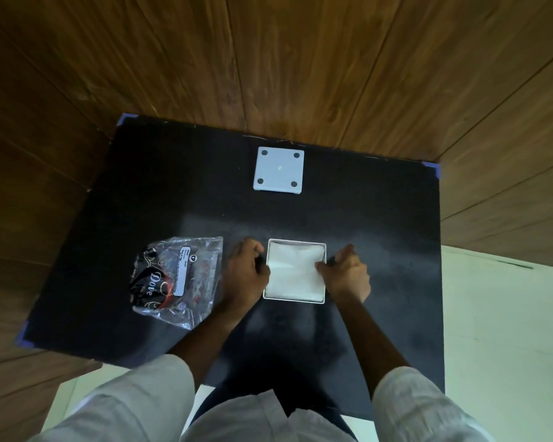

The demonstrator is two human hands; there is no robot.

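Observation:
A square white box filled with white napkins sits in the middle of the black table. My left hand is at the box's left side, fingers curled at the rim. On the right side, my right hand has its fingers curled at the edge of the napkins. A square white lid with dark round pads at its corners lies further back.
A crumpled clear plastic bag with black "Dove" print lies left of my left hand. Wood-panel walls enclose the table at the back and sides. Pale floor shows at the right. Blue tape marks the table corners.

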